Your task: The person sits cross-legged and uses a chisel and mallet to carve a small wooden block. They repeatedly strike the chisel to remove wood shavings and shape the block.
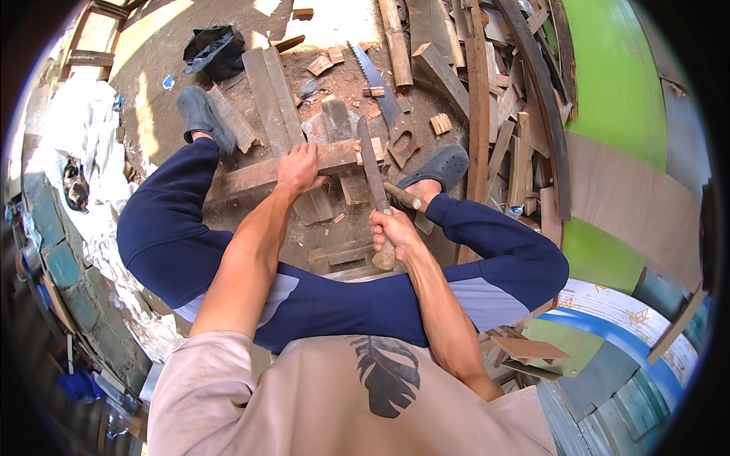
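My left hand is closed over the top of a wooden beam that lies slanted across a block of wood between my feet. A machete with a rounded wooden handle is in my right hand, fingers wrapped round the grip. Its blade points away from me and crosses the beam's right end, where the wood is pale and freshly chipped; I cannot tell whether blade and wood touch. Just right of the blade is a short round wooden stick. Beyond the beam, a handsaw lies on the ground.
Planks and wood chips litter the dirt floor. A heap of scrap timber fills the right, beside green panels. A black plastic bag is at the far left, white cloth nearer. My clogs flank the work.
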Tool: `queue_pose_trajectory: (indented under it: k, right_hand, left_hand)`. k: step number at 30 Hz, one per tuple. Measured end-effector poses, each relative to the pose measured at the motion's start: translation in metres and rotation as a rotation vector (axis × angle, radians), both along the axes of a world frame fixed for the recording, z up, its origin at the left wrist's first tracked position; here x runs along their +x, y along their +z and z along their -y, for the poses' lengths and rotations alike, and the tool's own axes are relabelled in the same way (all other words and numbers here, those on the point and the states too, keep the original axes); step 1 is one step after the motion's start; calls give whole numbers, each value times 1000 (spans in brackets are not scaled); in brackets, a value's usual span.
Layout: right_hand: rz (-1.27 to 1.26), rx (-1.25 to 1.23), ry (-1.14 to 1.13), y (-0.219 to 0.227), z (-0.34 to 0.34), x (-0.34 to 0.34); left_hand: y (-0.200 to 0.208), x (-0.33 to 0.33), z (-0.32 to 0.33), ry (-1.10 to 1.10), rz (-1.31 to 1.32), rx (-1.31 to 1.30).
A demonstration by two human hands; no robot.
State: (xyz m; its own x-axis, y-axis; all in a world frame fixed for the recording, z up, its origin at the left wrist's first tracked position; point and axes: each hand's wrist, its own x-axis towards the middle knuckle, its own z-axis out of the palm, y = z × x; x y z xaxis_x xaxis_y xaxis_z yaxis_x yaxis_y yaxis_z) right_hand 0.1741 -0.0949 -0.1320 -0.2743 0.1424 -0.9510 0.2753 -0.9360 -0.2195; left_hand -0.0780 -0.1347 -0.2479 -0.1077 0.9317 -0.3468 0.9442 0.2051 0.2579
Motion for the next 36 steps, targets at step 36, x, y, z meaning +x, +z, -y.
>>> queue_pose_trajectory:
  k: [36]
  right_hand:
    - [16, 235, -300, 17, -11, 1]
  left_hand:
    - [1, 1, -4, -14, 3, -12]
